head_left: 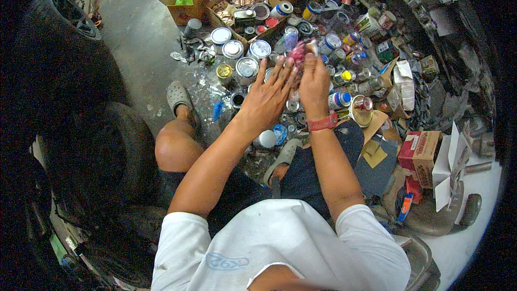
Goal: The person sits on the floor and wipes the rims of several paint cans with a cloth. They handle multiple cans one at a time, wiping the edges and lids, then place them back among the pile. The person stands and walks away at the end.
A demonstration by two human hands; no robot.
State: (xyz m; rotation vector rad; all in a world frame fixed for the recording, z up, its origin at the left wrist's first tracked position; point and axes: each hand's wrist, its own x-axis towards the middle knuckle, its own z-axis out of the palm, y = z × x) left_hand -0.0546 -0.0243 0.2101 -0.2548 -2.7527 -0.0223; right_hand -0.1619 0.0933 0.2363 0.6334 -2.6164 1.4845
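Note:
My left hand (269,97) reaches over the paint cans with its fingers stretched out and slightly apart, back of the hand up. Beside it, my right hand (313,83) is closed, thumb on top, around a blurred reddish-pink thing (298,53). A pale, shiny part shows at its upper right; motion smears it too much to tell its kind. The left fingertips are close to it, and I cannot tell whether they touch it. Lidded cans stand just beyond the left hand, among them a silver-topped can (247,67) and a white-lidded can (259,49).
Cardboard boxes (186,13) stand at the back, one holding cans. Many cans and jars crowd the right side, including a blue-and-white can (339,99). A small open yellow can (224,71) sits left. Car tyres (62,13) line the left; a red-and-tan carton (420,156) lies right.

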